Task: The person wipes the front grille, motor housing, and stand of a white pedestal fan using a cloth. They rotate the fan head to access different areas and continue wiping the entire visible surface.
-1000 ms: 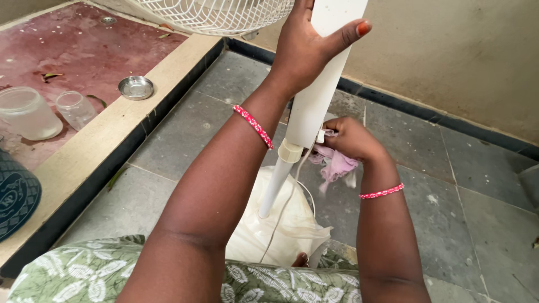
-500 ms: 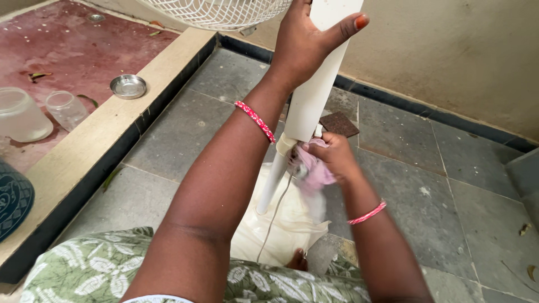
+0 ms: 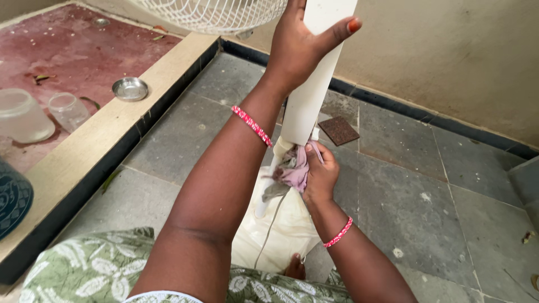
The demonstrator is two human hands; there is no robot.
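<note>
A: Where is your left hand (image 3: 297, 47)?

B: High on the white fan pole (image 3: 307, 95), fingers wrapped around it, thumb spread across the front, just under the fan grille (image 3: 213, 14).

A: And your right hand (image 3: 320, 174)?

B: Your fingers are clenched on a pink cloth (image 3: 292, 171), pressing it against the pole at the collar where it narrows. The cream base (image 3: 281, 224) sits below on the grey stone floor (image 3: 415, 185).

The left hand (image 3: 300, 42) is raised with arm stretched forward, fingers (image 3: 337, 33) wrapped and thumb spread. The right hand (image 3: 320, 174) sits lower, fingers curled closed, wrist bent.
</note>
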